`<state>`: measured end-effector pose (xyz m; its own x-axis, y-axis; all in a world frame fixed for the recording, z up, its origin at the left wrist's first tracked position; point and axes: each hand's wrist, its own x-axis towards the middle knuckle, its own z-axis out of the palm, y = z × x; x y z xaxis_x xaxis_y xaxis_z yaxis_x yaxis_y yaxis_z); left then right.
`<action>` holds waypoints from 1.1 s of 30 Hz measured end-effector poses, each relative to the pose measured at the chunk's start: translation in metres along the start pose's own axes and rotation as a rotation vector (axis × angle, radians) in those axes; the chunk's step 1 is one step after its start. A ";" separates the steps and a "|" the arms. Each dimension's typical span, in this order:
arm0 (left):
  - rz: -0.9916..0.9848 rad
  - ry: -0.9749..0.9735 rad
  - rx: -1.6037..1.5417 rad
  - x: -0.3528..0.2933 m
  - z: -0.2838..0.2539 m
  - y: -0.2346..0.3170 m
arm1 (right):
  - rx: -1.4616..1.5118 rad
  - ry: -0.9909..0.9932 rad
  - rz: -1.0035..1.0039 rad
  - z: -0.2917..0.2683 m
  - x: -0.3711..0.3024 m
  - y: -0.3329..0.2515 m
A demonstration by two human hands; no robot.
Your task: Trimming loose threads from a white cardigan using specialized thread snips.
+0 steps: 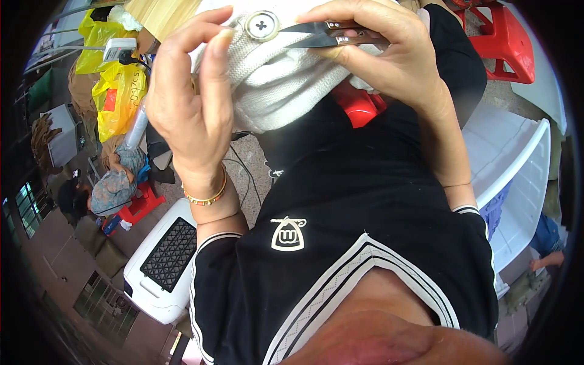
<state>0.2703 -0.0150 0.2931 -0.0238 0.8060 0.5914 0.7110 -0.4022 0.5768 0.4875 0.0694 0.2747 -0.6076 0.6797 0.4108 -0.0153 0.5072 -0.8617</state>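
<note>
Pale cream knit fabric (pixel 274 100) lies bunched in folds at the top of the view. On it sits a round, light button (pixel 262 26) with a darker rim and dark cross-shaped centre. My left hand (pixel 188 91) is just left of the button, thumb and forefinger curved towards each other with a gap at their tips. Whether a thin thread runs between them is too small to see. My right hand (pixel 395 58) grips a pair of thread snips (pixel 331 38), their dark blades parted and pointing left, close beside the button.
Yellow plastic bags (pixel 118 100) hang at left by a white power socket (pixel 120 48). A white case with a dark grille (pixel 161 261) stands lower left, and red stools (pixel 502 45) upper right. Near my right arm is a white plastic bin (pixel 517 182). Another person (pixel 115 188) sits far left.
</note>
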 end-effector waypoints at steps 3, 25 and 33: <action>-0.045 -0.016 0.042 -0.002 -0.004 0.001 | 0.005 0.010 0.008 0.003 -0.001 0.002; 0.007 -0.062 -0.082 0.000 -0.009 -0.013 | -0.048 0.022 -0.005 0.005 -0.004 0.001; -0.048 -0.157 0.050 0.001 -0.015 -0.004 | -0.028 0.030 0.010 0.008 -0.004 0.003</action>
<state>0.2570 -0.0191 0.2997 0.0484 0.8833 0.4664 0.7460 -0.3424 0.5711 0.4834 0.0644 0.2681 -0.5836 0.7001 0.4115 0.0127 0.5146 -0.8574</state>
